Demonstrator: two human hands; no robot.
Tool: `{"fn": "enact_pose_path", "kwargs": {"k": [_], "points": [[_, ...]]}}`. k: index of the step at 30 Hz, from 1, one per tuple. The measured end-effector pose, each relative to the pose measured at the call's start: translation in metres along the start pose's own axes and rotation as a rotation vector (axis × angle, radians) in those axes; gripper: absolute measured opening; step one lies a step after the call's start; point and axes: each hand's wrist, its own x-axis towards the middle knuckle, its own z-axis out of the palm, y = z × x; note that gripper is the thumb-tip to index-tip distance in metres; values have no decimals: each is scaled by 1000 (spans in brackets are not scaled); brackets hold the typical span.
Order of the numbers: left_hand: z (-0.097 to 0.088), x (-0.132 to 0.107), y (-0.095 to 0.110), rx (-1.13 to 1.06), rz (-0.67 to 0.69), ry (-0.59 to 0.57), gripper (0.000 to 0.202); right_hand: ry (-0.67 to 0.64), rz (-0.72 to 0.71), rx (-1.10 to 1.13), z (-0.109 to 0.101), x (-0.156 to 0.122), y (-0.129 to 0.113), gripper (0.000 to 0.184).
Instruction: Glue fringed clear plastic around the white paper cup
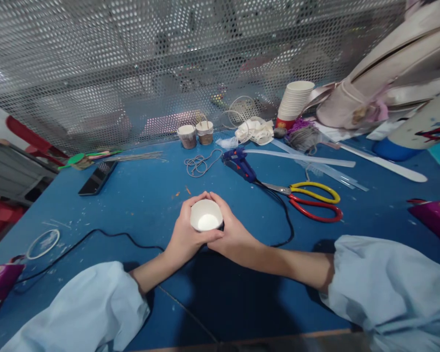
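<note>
A small white paper cup (207, 215) is held between both hands over the front middle of the blue table, its open mouth facing up toward me. My left hand (186, 230) wraps round its left side, the thumb lying across the near side. Round the right side curls my right hand (231, 232). The fingertips of both hands come together behind the rim. Most of the cup's outer wall is hidden by the fingers. Beyond the hands lie a blue hot glue gun (241, 164) and scissors (311, 200) with yellow and red handles.
A cord crosses the blue table (143, 205). A phone (98, 177) lies left. Two filled cups (187, 137), a coil of string (201, 165), glue sticks (315, 159) and stacked paper cups (295, 100) lie farther back. A perforated metal screen (132, 73) bounds the rear.
</note>
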Motion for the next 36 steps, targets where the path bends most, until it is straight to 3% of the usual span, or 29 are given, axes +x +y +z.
{"fn": "enact_pose_path", "kwargs": {"k": [12, 19, 22, 25, 27, 30, 33, 36], "points": [[-1, 0, 5, -110, -154, -60, 70, -28, 26, -76, -9, 1, -9, 86], [-10, 1, 4, -41, -155, -206, 79, -128, 71, -248, -25, -3, -14, 94], [-14, 1, 5, 38, -127, -263, 76, -165, 51, -394, -49, -11, -24, 90], [-17, 4, 6, 43, -162, -241, 71, -174, -89, -577, -89, -20, -28, 63], [-19, 7, 8, -15, -211, -202, 73, -58, -195, -771, -121, -26, -23, 46], [-21, 10, 11, -175, -324, -181, 77, 133, -143, -1099, -165, -34, -10, 35], [-22, 10, 13, -300, -412, -196, 74, 40, -80, -1231, -193, -42, 2, 31], [-22, 10, 14, -353, -448, -193, 71, -24, -103, -1239, -203, -47, 8, 34]]}}
